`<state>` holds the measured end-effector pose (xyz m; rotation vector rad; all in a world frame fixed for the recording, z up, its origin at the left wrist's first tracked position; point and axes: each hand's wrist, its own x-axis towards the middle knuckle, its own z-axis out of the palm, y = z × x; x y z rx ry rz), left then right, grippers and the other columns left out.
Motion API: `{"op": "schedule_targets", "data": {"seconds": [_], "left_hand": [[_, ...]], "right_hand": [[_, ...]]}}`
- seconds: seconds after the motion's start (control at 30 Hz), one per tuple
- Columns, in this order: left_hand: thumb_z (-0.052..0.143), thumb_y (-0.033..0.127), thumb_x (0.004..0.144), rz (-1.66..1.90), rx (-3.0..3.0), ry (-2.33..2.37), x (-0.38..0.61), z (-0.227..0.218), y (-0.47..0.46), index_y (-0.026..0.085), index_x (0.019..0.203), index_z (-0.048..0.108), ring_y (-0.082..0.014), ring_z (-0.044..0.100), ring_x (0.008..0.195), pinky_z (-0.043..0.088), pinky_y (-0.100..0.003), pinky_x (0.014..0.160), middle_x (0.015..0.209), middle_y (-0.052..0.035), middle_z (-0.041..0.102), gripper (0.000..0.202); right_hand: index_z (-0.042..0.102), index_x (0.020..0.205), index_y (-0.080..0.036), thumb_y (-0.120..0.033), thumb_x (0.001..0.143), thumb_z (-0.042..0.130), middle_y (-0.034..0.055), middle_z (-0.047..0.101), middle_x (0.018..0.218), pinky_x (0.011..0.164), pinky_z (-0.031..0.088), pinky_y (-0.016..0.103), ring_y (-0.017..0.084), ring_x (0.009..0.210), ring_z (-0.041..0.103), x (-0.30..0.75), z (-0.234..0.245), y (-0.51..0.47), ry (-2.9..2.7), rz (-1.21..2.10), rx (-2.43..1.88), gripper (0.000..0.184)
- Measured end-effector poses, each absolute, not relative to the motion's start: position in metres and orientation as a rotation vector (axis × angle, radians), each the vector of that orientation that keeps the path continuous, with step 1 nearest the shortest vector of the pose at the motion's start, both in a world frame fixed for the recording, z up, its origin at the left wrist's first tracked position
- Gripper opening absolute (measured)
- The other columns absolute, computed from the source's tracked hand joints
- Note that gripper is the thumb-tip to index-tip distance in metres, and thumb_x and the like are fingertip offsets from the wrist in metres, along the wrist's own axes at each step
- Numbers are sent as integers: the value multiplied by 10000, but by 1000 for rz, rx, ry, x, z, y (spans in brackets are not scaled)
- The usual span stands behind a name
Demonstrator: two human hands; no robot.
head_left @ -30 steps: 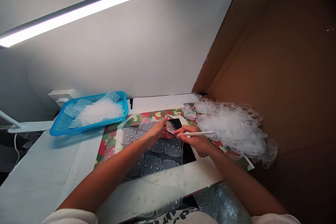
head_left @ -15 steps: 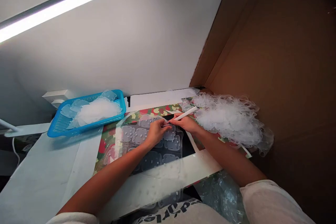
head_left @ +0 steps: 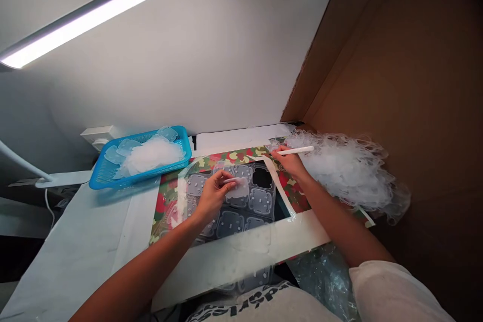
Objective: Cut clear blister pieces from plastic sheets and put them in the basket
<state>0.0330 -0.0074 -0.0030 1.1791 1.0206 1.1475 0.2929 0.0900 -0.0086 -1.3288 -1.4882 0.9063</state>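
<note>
Left hand [head_left: 212,194] pinches a thin, translucent, rounded-square plastic piece [head_left: 240,190] over a clear moulded plastic sheet [head_left: 260,202]; right hand [head_left: 290,162] grips a slim white pen-shaped tool [head_left: 300,150] beside a translucent tangled heap [head_left: 350,171].

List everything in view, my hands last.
Light tube: one, white, upper left
Wall: one, grey, back
Stand: one, white, left
Basket: one, blue, left
Thin pieces: many, translucent, in basket
Cardboard: one, brown, right
Scraps: many, clear, right
Patterned sheet: one, multicoloured, centre
Moulded sheet: one, clear, centre
Table: one, white, left
Crumpled plastic: one heap, clear, front
Loose piece: one, translucent, left hand
Slim tool: one, white, right hand
Left hand: one, bare, centre
Right hand: one, bare, right
</note>
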Motion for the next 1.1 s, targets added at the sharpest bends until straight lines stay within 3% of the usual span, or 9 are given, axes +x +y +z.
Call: {"op": "schedule_targets", "data": {"seconds": [0.1, 0.2, 0.3, 0.4, 0.67, 0.77, 0.9, 1.0, 1.1], "left_hand": [[603, 318, 820, 1088, 1303, 1097, 25, -2, -6, 178, 922, 570, -163, 614, 780, 470, -276, 718, 814, -23, 644, 177], [500, 295, 880, 937, 1775, 1357, 18, -5, -6, 182, 1037, 632, -203, 588, 836, 483, -365, 799, 853, -48, 615, 234], [564, 355, 881, 740, 2363, 1500, 14, -14, -11, 229, 1168, 651, -291, 509, 1096, 421, -484, 970, 1209, -113, 570, 325], [567, 421, 898, 522, 2611, 1547, 13, -27, -17, 300, 1320, 567, -343, 423, 1234, 387, -551, 1014, 1447, -91, 446, 439], [476, 444, 950, 282, 2693, 1584, 12, -31, -22, 356, 1382, 499, -353, 407, 1302, 411, -558, 985, 1510, -103, 398, 442], [466, 445, 953, 267, 2691, 1568, 10, -31, -23, 366, 1377, 502, -356, 407, 1307, 409, -562, 984, 1526, -103, 375, 433], [465, 429, 955, 265, 2698, 1544, 10, -32, -23, 382, 1389, 483, -370, 398, 1305, 413, -566, 970, 1544, -109, 340, 437], [469, 421, 954, 258, 2676, 1548, 11, -31, -24, 375, 1372, 502, -372, 402, 1295, 412, -582, 963, 1542, -112, 344, 422], [468, 421, 954, 268, 2643, 1540, 10, -30, -26, 371, 1366, 511, -375, 410, 1286, 413, -593, 946, 1541, -120, 347, 416]], "right_hand": [[541, 676, -200, -440, 793, 628, 32, 660, 820, 735, 435, 298, 180, 794, 580, 275, -6, 71, -1647, 954, -1171, 281], [544, 666, -200, -364, 827, 611, 52, 687, 941, 803, 451, 326, 206, 901, 620, 253, -8, 51, -1915, 1017, -1047, 240], [554, 664, -207, -311, 849, 591, 52, 681, 993, 842, 449, 334, 208, 946, 619, 239, -10, 40, -2102, 917, -990, 215], [563, 682, -209, -278, 857, 581, 50, 669, 1019, 839, 450, 325, 197, 941, 615, 233, -10, 39, -2188, 850, -965, 189], [548, 690, -204, -212, 855, 563, 41, 663, 917, 763, 456, 303, 183, 846, 605, 227, -11, 48, -2272, 779, -994, 166], [531, 682, -202, -193, 872, 550, 43, 673, 975, 764, 471, 294, 180, 875, 619, 229, -16, 46, -2294, 770, -994, 191], [590, 818, -190, -202, 919, 511, 97, 674, 1075, 871, 475, 362, 232, 1004, 613, 226, -26, 41, -2428, 501, -915, 129], [621, 938, -179, -209, 952, 438, 121, 694, 987, 873, 465, 409, 259, 962, 621, 230, -25, 50, -2480, 284, -913, 186], [620, 936, -193, -235, 942, 431, 99, 698, 973, 823, 467, 373, 239, 910, 626, 252, -13, 72, -2137, 285, -1146, 194]]}}
